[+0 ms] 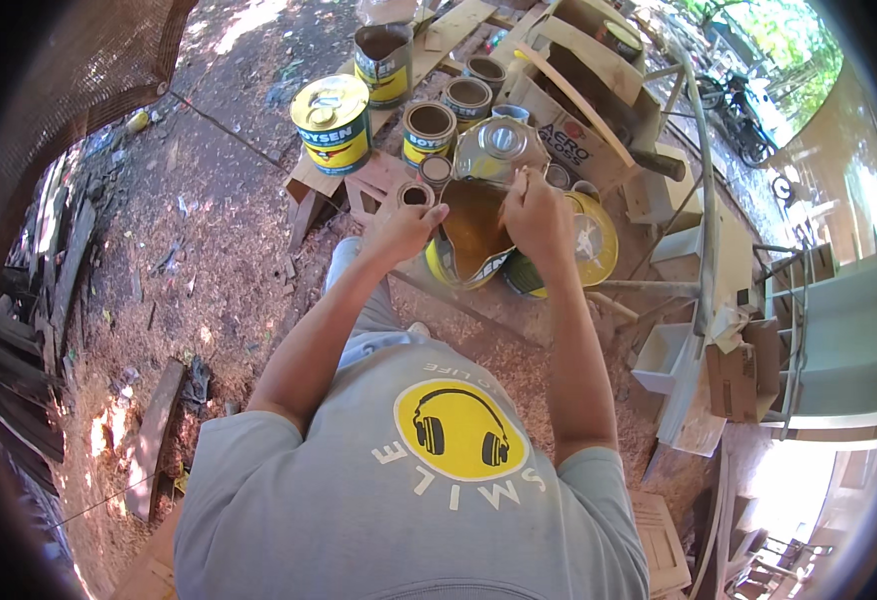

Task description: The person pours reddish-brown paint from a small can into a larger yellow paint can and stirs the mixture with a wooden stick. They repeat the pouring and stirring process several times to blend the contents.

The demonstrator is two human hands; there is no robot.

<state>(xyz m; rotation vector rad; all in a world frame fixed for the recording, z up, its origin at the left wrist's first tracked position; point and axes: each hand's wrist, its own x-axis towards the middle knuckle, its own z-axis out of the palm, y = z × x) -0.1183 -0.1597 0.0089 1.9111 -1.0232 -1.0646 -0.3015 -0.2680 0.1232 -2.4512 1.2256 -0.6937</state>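
My left hand [399, 232] is closed round a small open can [416, 194] with a dark inside, its thumb pointing right. Just right of it stands a large yellow-labelled paint can [474, 235], open, its inner wall coated brown. Its cut lid [500, 145] is bent up at the far side. My right hand [541, 225] is closed over the right side of this can, knuckles up; what its fingers pinch is hidden. A yellow round lid [591, 240] lies on another can to the right of my right hand.
Beyond my hands stand several open cans [430, 130], a closed yellow-lidded can [332, 120] and a tall can [383, 65] on boards. Cardboard boxes [584, 110] and a wooden pole frame [701, 200] rise at right. A plank [157, 440] lies on the dirt at left.
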